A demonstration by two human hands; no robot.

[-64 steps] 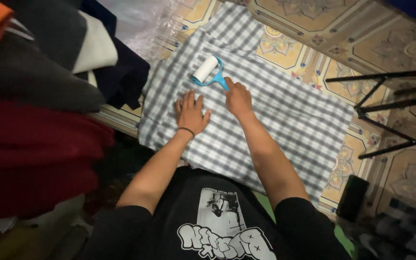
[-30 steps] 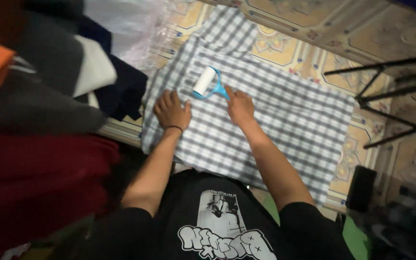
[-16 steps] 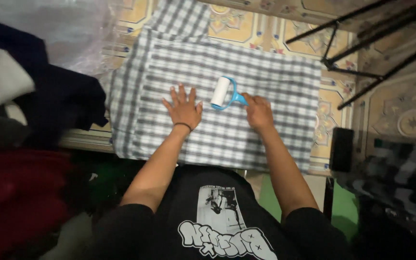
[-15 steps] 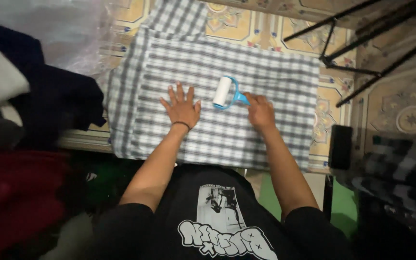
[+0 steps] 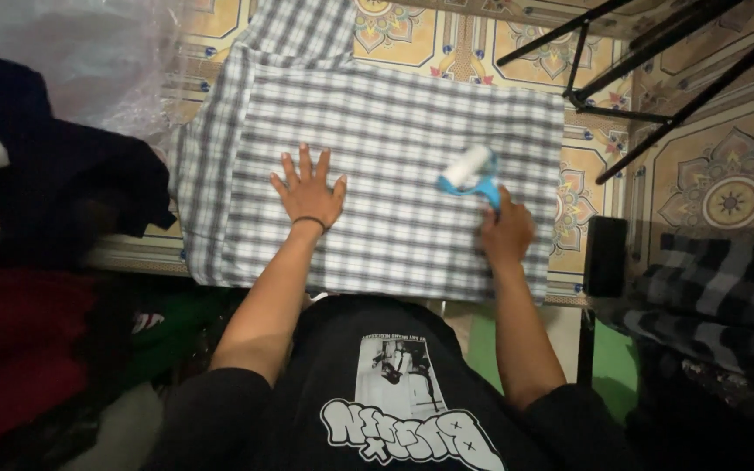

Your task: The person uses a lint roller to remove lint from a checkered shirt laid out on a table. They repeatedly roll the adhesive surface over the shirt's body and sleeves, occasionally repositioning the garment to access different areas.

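The left hand [image 5: 310,189] is laid flat, palm down and fingers spread wide, on a grey-and-white checked shirt [image 5: 377,187]; nothing is held in it, and a thin dark band is worn at the wrist. The right hand [image 5: 506,234] is closed around the blue handle of a lint roller [image 5: 469,172], whose white roll is pressed onto the cloth just beside the shirt's right-hand edge. The two hands are set well apart, the left near the middle of the garment and the right towards its side.

The shirt is spread flat over a patterned tiled floor [image 5: 726,187], directly in front of the person. It is judged to be light, soft and limp, and likely to bunch or creep under the roller unless pinned by a flat palm, as is done here. The roller is judged light and rigid, its roll probably tacky; the handle is the sensible place for a grip, well clear of the roll.

Counted: one checked shirt, one lint roller, two hands. To the left, a stack of folded garments [image 5: 37,262] in dark, white and red cloth is seen, with a sheet of clear plastic [image 5: 80,52] above it. To the right, the black legs of one metal stand [image 5: 656,70] cross the tiles, and a dark checked cloth [image 5: 717,296] lies below them.
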